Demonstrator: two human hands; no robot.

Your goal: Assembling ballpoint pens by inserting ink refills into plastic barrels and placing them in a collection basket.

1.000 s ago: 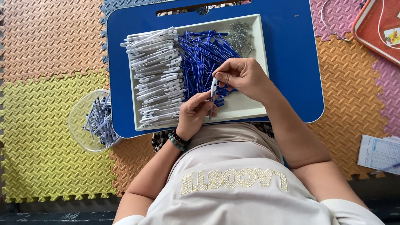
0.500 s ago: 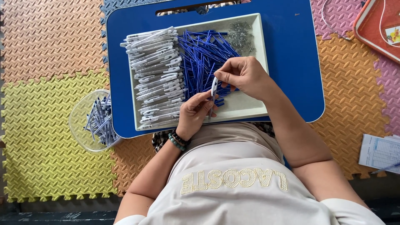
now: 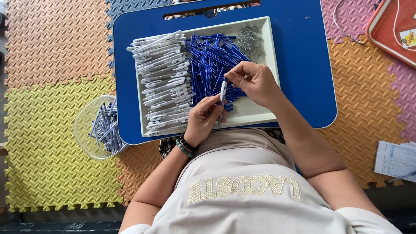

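The left hand (image 3: 203,118) and the right hand (image 3: 253,80) are both pinching one white pen (image 3: 223,92) over the white tray (image 3: 268,65), beside the blue sticks (image 3: 212,60).

White tray (image 3: 268,117) on blue lap table (image 3: 303,78)

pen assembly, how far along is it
Done: a clear bowl left of the blue lap table holds a small batch of pens. In hand: the left hand and right hand both hold one white pen barrel over the tray. Left: large piles of white barrels, blue refills and springs, so most looks undone.
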